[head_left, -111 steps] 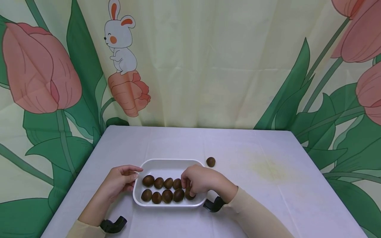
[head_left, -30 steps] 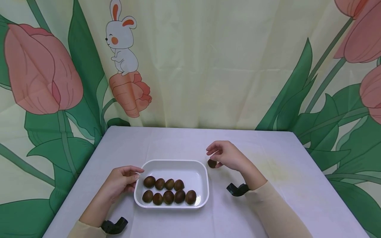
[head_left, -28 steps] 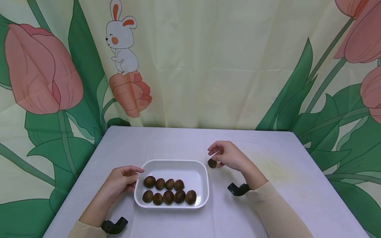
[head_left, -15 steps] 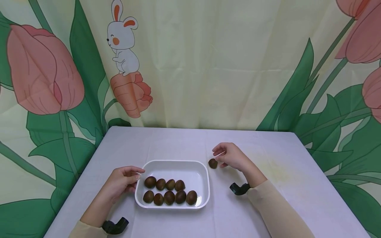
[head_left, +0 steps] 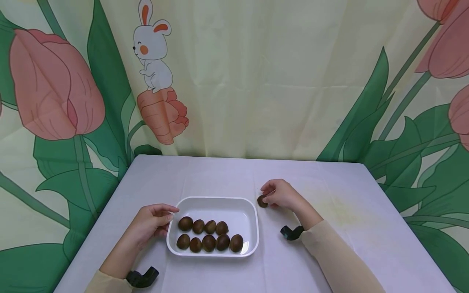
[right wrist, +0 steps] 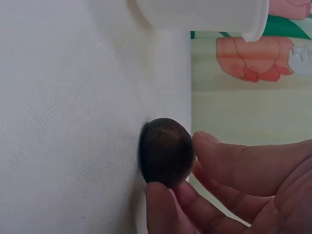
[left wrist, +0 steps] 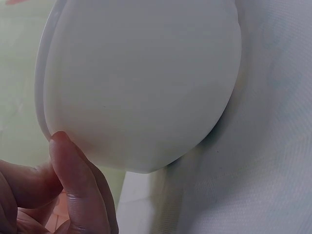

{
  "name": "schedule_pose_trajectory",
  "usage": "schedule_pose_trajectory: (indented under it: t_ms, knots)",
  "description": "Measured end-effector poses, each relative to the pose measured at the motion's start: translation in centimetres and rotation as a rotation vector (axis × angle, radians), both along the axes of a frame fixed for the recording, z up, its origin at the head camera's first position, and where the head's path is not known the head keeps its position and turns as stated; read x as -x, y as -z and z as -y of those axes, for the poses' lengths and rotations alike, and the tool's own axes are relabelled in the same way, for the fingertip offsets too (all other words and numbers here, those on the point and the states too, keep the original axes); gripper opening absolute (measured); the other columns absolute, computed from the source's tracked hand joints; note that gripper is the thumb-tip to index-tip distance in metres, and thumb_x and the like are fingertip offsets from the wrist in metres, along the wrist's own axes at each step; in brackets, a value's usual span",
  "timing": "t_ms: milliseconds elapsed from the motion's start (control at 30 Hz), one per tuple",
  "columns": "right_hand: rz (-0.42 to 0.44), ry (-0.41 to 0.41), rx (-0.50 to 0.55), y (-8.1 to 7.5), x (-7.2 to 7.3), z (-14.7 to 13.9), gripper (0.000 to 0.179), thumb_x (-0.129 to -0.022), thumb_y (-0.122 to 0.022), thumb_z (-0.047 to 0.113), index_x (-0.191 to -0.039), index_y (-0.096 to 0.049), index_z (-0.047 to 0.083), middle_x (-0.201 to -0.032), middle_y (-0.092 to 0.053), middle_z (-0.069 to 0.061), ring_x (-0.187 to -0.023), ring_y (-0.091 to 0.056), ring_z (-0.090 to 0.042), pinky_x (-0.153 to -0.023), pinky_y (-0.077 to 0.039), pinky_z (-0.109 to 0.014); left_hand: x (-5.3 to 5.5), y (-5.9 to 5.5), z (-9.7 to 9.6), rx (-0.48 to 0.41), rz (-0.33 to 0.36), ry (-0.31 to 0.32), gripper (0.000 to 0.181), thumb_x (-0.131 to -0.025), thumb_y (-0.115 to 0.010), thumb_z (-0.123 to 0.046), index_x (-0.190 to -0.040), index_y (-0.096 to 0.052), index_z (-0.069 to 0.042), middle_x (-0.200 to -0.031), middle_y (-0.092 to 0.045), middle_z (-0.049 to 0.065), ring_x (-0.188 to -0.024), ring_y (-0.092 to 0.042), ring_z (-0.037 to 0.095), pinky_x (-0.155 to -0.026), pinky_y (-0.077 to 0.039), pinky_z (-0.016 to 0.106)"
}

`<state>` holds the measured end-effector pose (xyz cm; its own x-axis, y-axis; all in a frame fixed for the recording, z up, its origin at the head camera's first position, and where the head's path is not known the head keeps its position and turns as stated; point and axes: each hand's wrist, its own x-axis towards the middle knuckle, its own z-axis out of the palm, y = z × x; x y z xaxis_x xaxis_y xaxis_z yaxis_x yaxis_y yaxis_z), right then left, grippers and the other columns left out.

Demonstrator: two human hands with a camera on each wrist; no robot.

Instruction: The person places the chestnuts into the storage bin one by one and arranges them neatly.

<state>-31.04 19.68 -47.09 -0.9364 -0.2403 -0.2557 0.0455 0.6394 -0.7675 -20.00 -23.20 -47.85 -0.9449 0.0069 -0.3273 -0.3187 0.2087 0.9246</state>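
Observation:
My left hand (head_left: 148, 224) pinches the left rim of a white rectangular tray (head_left: 238, 209); in the left wrist view a fingertip (left wrist: 61, 141) meets the rim's edge. Inside the tray lie two rows of brown chestnuts, the back row (head_left: 210, 227) a little shorter than the front row (head_left: 209, 243). Just past the tray's back right corner, a single chestnut (head_left: 261, 202) rests on the table. My right hand (head_left: 281, 194) pinches it between thumb and fingers, which partly cover it in the head view. The right wrist view shows this chestnut (right wrist: 165, 151) up close.
A white cloth covers the table (head_left: 311, 252), with a faint yellowish stain (head_left: 338, 209) on its right part. Black wrist cameras (head_left: 142, 277) sit on both wrists. Behind the table hangs a curtain (head_left: 256, 81) printed with tulips and a rabbit.
Since the oldest frame my right hand has left the tray's front-row chestnut and gone to the lone chestnut outside. Over the last half second its fingers have lowered and closed on that chestnut.

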Motion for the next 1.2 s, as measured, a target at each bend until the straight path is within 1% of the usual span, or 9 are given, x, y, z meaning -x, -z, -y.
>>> schedule_pose_trajectory:
  t_ms: [100, 267, 467, 567, 667, 900, 1200]
  knots:
    - [-0.010, -0.004, -0.017, 0.2, 0.2, 0.2, 0.030, -0.090, -0.081, 0.002, -0.119, -0.074, 0.003, -0.110, -0.075, -0.013, -0.080, -0.070, -0.020, -0.070, -0.062, -0.031, 0.0, -0.2, -0.1, 0.001, -0.005, 0.004, 0.029, -0.101, -0.071, -0.004, -0.130, -0.073, 0.001, -0.088, -0.070, 0.005, -0.066, -0.063, 0.017, -0.056, -0.057, 0.027]
    - [-0.039, -0.027, -0.050, 0.4, 0.3, 0.5, 0.028, -0.088, -0.083, 0.001, -0.116, -0.075, 0.004, -0.106, -0.074, -0.012, -0.085, -0.068, -0.020, -0.072, -0.061, -0.030, -0.1, -0.4, -0.2, 0.005, 0.016, -0.021, 0.027, -0.101, -0.071, -0.003, -0.127, -0.075, -0.001, -0.088, -0.070, 0.006, -0.066, -0.063, 0.017, -0.056, -0.056, 0.026]
    - [-0.086, -0.048, -0.076, 0.6, 0.1, 0.6, 0.030, -0.086, -0.085, 0.001, -0.114, -0.076, 0.006, -0.102, -0.073, -0.009, -0.088, -0.065, -0.019, -0.078, -0.055, -0.029, -0.1, -0.3, -0.1, 0.001, 0.002, -0.004, 0.028, -0.102, -0.070, -0.003, -0.129, -0.074, 0.001, -0.089, -0.070, 0.005, -0.066, -0.062, 0.017, -0.055, -0.056, 0.026]
    - [-0.110, -0.063, -0.080, 0.6, 0.0, 0.7, 0.032, -0.085, -0.086, 0.002, -0.114, -0.076, 0.008, -0.102, -0.072, -0.008, -0.088, -0.064, -0.019, -0.079, -0.053, -0.030, -0.1, -0.2, -0.1, 0.002, 0.007, -0.009, 0.028, -0.102, -0.070, -0.004, -0.129, -0.074, 0.001, -0.089, -0.070, 0.006, -0.066, -0.062, 0.017, -0.055, -0.056, 0.026]
    - [-0.119, -0.071, -0.077, 0.6, -0.1, 0.7, 0.032, -0.084, -0.086, 0.001, -0.114, -0.076, 0.009, -0.102, -0.072, -0.007, -0.090, -0.064, -0.019, -0.080, -0.053, -0.031, 0.0, -0.2, -0.1, 0.005, 0.009, -0.010, 0.027, -0.102, -0.070, -0.004, -0.128, -0.075, 0.000, -0.089, -0.070, 0.006, -0.066, -0.062, 0.017, -0.055, -0.056, 0.026]
    - [-0.125, -0.079, -0.077, 0.5, -0.5, 0.8, 0.027, -0.083, -0.086, 0.000, -0.106, -0.077, 0.012, -0.100, -0.071, -0.005, -0.090, -0.064, -0.019, -0.079, -0.053, -0.031, -0.2, -0.3, -0.1, 0.001, 0.006, -0.002, 0.029, -0.102, -0.070, -0.003, -0.130, -0.073, 0.002, -0.087, -0.069, 0.004, -0.066, -0.063, 0.016, -0.055, -0.056, 0.027]
    - [-0.134, -0.079, -0.076, 0.2, -0.8, 0.4, 0.026, -0.084, -0.086, 0.001, -0.106, -0.077, 0.012, -0.100, -0.071, -0.005, -0.093, -0.064, -0.020, -0.079, -0.053, -0.031, -0.1, -0.2, -0.1, 0.002, 0.007, 0.002, 0.028, -0.102, -0.070, -0.003, -0.130, -0.073, 0.002, -0.086, -0.070, 0.004, -0.066, -0.063, 0.016, -0.055, -0.056, 0.027]
